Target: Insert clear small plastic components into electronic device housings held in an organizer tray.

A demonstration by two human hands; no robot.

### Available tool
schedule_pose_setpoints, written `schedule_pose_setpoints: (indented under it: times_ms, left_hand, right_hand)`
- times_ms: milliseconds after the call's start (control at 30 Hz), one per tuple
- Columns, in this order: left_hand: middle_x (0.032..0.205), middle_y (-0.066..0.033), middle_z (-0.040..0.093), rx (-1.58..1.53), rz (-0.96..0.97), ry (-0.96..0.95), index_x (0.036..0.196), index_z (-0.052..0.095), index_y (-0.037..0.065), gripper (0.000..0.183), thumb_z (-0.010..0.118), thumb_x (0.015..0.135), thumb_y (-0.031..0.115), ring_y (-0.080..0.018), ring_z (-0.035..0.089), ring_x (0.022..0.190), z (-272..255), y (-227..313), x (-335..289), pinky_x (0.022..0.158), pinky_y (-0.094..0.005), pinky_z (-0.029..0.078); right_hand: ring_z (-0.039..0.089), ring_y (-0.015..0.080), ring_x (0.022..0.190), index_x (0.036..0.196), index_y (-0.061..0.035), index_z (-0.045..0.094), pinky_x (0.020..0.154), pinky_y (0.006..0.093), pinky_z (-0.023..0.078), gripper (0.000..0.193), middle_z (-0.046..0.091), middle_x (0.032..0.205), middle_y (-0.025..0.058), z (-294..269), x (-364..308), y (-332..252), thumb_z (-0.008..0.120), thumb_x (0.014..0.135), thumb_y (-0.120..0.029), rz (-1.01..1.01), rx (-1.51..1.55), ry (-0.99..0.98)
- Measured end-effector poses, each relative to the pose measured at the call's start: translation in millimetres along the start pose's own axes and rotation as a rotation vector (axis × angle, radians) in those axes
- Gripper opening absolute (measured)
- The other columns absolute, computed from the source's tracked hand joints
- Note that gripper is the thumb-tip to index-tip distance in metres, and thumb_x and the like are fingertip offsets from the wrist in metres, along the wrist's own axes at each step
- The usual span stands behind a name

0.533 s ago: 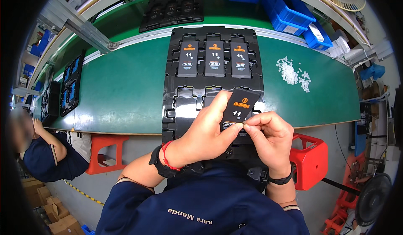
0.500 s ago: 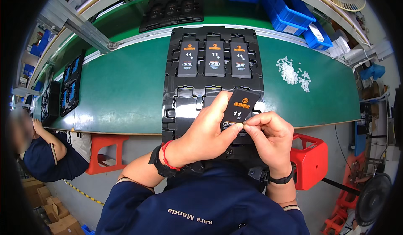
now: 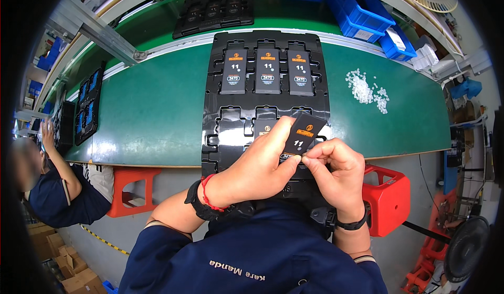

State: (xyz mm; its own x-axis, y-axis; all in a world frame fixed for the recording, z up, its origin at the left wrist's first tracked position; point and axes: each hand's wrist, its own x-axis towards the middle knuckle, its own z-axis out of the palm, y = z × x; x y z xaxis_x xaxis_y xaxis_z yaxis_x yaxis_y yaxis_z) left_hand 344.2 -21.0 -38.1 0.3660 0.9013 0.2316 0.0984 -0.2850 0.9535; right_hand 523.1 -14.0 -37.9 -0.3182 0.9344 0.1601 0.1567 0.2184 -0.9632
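My left hand (image 3: 257, 170) is closed round a flat black phone battery (image 3: 305, 131) with orange and white print, tilted above the tray. At the battery's lower edge, my right hand (image 3: 338, 176) has thumb and forefinger pinched together beside the left thumb. Whatever lies between those right fingertips is too small or hidden to make out. Under my hands is a glossy black moulded tray (image 3: 210, 97). Three batteries like it, among them the middle one (image 3: 268, 72), stand side by side in its far row. Another battery (image 3: 263, 128) shows partly in the nearer row behind my left hand.
Small translucent pieces (image 3: 362, 89) lie scattered on the green table (image 3: 147, 115) at the right. Another filled black tray (image 3: 215, 7) and blue bins (image 3: 362, 15) stand further back. Red stools (image 3: 391, 202) flank me. At the left, a person (image 3: 63, 183) sits beside stacked trays (image 3: 89, 107).
The held battery has tilted a little more to the right. My hands have shifted slightly left, keeping the same grip. At the far left, the other person's hand has risen.
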Motion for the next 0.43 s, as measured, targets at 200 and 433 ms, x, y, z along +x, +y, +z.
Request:
schedule_pose_setpoints:
  times_ms: [200, 433]
  left_hand:
    - [0.109, -0.0036, 0.055, -0.402, -0.396, 0.118, 0.129, 0.035, 0.005, 0.04, 0.051, 0.092, 0.008, -0.0062, 0.055, 0.091, -4.3, 19.0, 0.6, 0.057, -0.0202, 0.052]
    - [0.113, -0.0098, 0.059, -0.313, -0.408, 0.325, 0.126, 0.038, 0.002, 0.039, 0.054, 0.09, 0.003, -0.0144, 0.055, 0.104, -51.0, 26.7, -32.2, 0.092, -0.0301, 0.044]
  right_hand:
    - [0.06, 0.0074, 0.073, 0.092, 0.0019, 0.062, 0.066, 0.0202, 0.048, 0.014, 0.065, 0.081, 0.0044, 5.3, 2.1, -3.5, 0.065, 0.079, 0.006, 0.041, 0.177, 0.102]
    - [0.063, 0.0131, 0.082, 0.096, 0.0028, 0.059, 0.075, 0.0233, 0.051, 0.014, 0.065, 0.087, 0.0078, -32.9, -7.0, 8.0, 0.06, 0.083, 0.007, 0.088, 0.126, 0.191]
